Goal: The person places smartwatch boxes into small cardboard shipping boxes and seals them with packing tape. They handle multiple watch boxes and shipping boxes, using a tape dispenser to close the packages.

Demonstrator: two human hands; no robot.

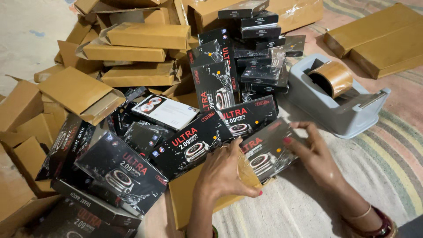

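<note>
striped mat (374, 167) carries heap of black boxes (194, 145), tape dispenser (337, 99) near far edge; glossy black box (269, 150) going into brown sleeve (194, 198), likely light, stiff, slippery; left hand (222, 169) pinches sleeve mouth, right hand (315, 154) fingers curled on box end

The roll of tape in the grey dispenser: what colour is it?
The roll of tape is glossy brown, seen clearly in the head view, sitting in the grey plastic dispenser.
</note>
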